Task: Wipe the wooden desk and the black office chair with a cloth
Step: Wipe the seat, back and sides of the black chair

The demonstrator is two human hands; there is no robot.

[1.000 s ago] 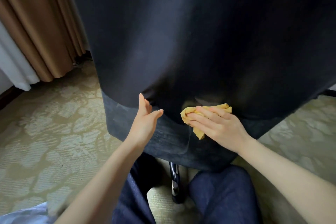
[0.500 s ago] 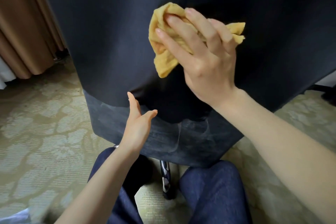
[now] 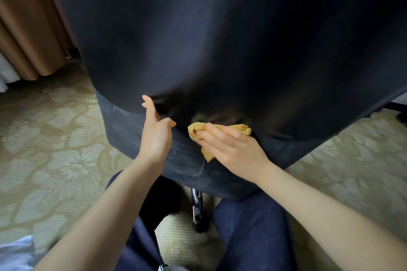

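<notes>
— Where's the cloth (image 3: 241,128)?
— Low on the chair (image 3: 220,39) back, w/ my R hand (image 3: 231,147) flat on it, fingers straight, pressing.
— L hand (image 3: 156,136)?
— Fingers apart, straight, touching chair's back edge.

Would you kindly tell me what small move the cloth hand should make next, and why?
Probably sweep the crumpled yellow cloth upward over the black chair backrest: the right hand presses it at the backrest's lower edge, the left hand braces beside it, and most of the backrest lies above.

right hand (image 3: 233,147) presses yellow cloth (image 3: 194,129) on black chair (image 3: 220,39) | left hand (image 3: 156,136) rests against chair
</notes>
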